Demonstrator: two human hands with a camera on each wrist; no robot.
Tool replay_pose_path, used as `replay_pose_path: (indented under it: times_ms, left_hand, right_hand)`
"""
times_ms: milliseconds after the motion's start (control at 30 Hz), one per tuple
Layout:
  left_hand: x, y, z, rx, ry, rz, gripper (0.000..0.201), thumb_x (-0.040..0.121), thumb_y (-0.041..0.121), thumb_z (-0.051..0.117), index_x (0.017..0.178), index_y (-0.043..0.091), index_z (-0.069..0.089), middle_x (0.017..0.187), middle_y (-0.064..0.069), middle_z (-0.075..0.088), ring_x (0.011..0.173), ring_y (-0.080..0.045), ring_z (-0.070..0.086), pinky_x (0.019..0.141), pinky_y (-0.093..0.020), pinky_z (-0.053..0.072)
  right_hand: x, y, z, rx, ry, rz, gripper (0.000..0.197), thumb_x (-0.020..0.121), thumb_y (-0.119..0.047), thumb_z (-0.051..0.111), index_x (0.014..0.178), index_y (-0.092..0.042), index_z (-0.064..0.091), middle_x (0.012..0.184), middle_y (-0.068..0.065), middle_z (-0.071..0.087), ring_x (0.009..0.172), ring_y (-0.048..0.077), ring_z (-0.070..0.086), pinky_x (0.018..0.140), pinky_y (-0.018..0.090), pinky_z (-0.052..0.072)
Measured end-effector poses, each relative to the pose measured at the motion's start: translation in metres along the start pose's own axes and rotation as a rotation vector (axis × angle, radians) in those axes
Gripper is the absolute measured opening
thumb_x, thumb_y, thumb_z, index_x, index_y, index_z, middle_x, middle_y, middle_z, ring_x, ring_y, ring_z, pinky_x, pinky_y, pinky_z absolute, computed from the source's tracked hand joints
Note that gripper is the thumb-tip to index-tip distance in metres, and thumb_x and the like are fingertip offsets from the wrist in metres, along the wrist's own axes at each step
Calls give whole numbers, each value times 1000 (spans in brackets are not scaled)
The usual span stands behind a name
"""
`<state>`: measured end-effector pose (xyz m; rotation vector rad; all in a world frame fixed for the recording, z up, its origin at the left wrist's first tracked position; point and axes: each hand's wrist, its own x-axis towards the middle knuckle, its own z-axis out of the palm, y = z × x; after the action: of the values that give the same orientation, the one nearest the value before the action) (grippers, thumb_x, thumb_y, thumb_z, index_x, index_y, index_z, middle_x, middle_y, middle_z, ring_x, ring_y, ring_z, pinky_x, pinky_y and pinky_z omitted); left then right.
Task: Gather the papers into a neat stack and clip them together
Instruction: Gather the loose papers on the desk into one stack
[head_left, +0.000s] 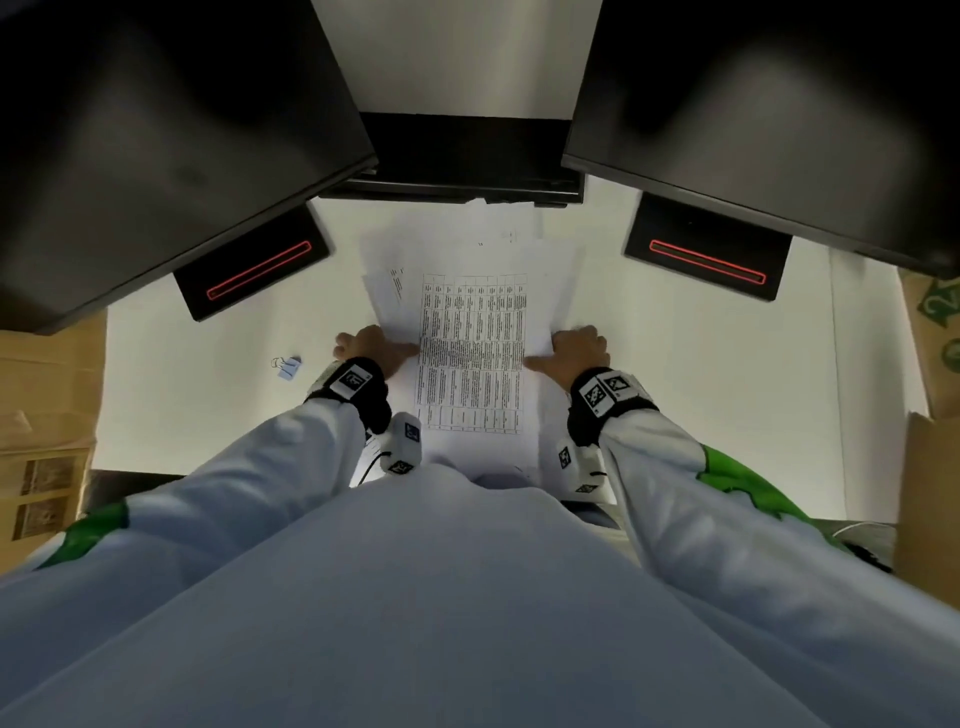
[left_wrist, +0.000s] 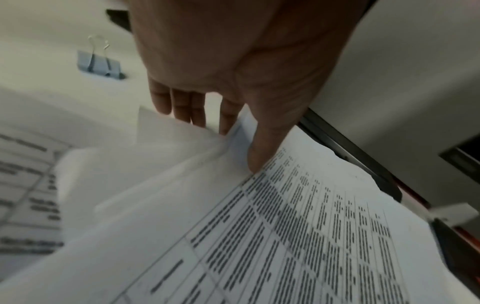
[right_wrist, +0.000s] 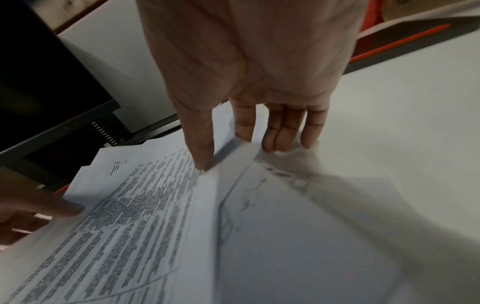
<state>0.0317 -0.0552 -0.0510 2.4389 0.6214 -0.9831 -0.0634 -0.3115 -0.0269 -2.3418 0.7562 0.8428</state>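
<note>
I've got the left hand (head_left: 371, 349) and right hand (head_left: 576, 352) each pinching the papers (head_left: 470, 332) at opposite edges, thumbs on top. Binder clip (head_left: 287, 366) sits left of papers. Squeeze inward evenly, tap edges square b4 clipping.

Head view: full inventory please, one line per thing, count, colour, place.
papers: several, white, printed table on top, loosely fanned at table centre
binder clip: one, pale blue, on table left of papers
table: one, white
monitors: two, black, far left and far right
monitor bases: two, black with red outline, under each monitor
cardboard boxes: brown, both table ends
left hand: pinching papers' left edge
right hand: pinching papers' right edge
</note>
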Motion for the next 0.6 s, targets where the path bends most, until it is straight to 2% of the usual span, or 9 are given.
replay_pose_path:
  times_ms: [33, 100, 200, 300, 367, 433, 467, 533, 600]
  left_hand:
    - [-4, 0, 0, 70, 60, 17, 78, 78, 47, 77, 137, 3, 50, 144, -23, 40, 132, -43, 44, 111, -50, 39]
    - [-12, 0, 1, 39, 89, 27, 79, 82, 37, 78, 142, 2, 40, 145, -23, 36, 131, -43, 46, 110, -49, 41]
    - [-11, -3, 7, -74, 52, -5, 89, 81, 38, 79, 147, 3, 32, 145, -22, 44, 127, -42, 54, 104, -48, 48]
    - [-10, -2, 8, -243, -36, -65, 99, 72, 40, 85, 144, 3, 28, 140, -21, 57, 123, -40, 60, 104, -50, 50]
    - [-12, -4, 10, -269, -72, -62, 95, 70, 40, 87, 141, 1, 37, 134, -21, 62, 122, -39, 62, 104, -48, 51]
    - [-16, -5, 13, -167, -86, 23, 76, 74, 43, 83, 133, 3, 56, 126, -18, 67, 117, -37, 63, 102, -45, 51]
    - [-17, -6, 16, -96, -90, 67, 73, 74, 49, 80, 129, 5, 61, 125, -17, 67, 115, -37, 63, 102, -46, 51]
    - [-18, -9, 21, 17, -82, 137, 78, 68, 61, 75, 124, 8, 62, 124, -17, 65, 111, -38, 62, 100, -47, 52]
    - [-24, -10, 23, 11, -85, 213, 69, 75, 53, 76, 122, 4, 61, 121, -16, 65, 108, -37, 63, 97, -45, 53]
  right_hand:
    - [0, -1, 1, -24, 11, -26, 51, 81, -53, 65, 106, -9, 63, 125, 17, 48, 121, 36, 45, 98, 39, 40]
    - [1, -3, 5, 42, -19, -90, 50, 82, -49, 66, 109, -7, 62, 127, 16, 54, 123, 35, 49, 97, 36, 41]
    - [0, -6, 10, 284, -80, -7, 80, 80, -47, 73, 139, -3, 41, 141, 12, 49, 129, 30, 48, 100, 33, 41]
    - [2, -9, 10, 491, -78, 106, 96, 75, -41, 80, 146, -4, 26, 145, 13, 45, 130, 32, 48, 106, 37, 42]
    - [1, -9, 7, 478, -106, 123, 94, 75, -40, 79, 146, -4, 29, 146, 14, 46, 129, 32, 50, 106, 38, 43]
    - [0, -9, 5, 419, -146, 113, 88, 81, -35, 76, 147, 0, 29, 147, 17, 44, 133, 34, 46, 105, 36, 40]
    - [-1, -10, 5, 397, -161, 119, 86, 83, -32, 75, 147, 2, 28, 148, 18, 42, 134, 34, 44, 105, 36, 39]
    - [0, -10, 3, 363, -158, 122, 81, 83, -29, 75, 144, 2, 33, 143, 19, 47, 129, 34, 48, 102, 37, 42]
    - [1, -11, 1, 343, -128, 92, 66, 82, -27, 76, 132, 4, 45, 126, 16, 58, 116, 31, 55, 92, 34, 46]
